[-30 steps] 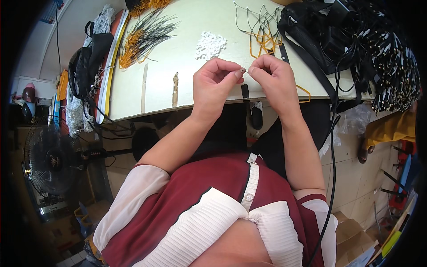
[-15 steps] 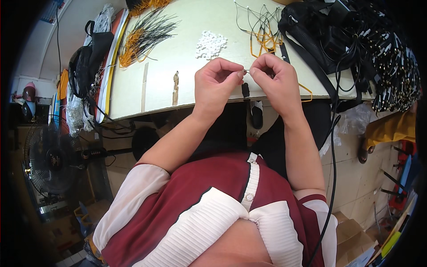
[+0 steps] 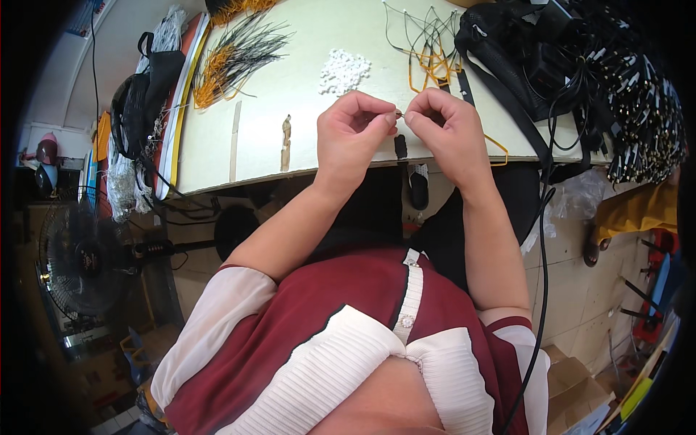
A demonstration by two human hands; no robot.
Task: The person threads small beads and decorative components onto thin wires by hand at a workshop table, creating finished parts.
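Above the table's near edge my left hand and my right hand meet fingertip to fingertip, both closed in a pinch. Between them a short stretch of thin dark cord shows; the fingers hide the rest. Out from under my right hand an orange loop reaches over the table edge; whether it joins the cord is hidden. Just beyond my left hand lies a heap of small white pieces. Several black cords with orange loops and white tips lie beyond my right hand.
A pile of black and orange cords lies far left on the table. Two strips of brown tape mark the surface. At right sit a black bag and a large cord bundle. A fan stands left.
My fingertips have drawn slightly closer together, my right hand shifting a little left. Less of the cord shows between them. The things on the table look unmoved.
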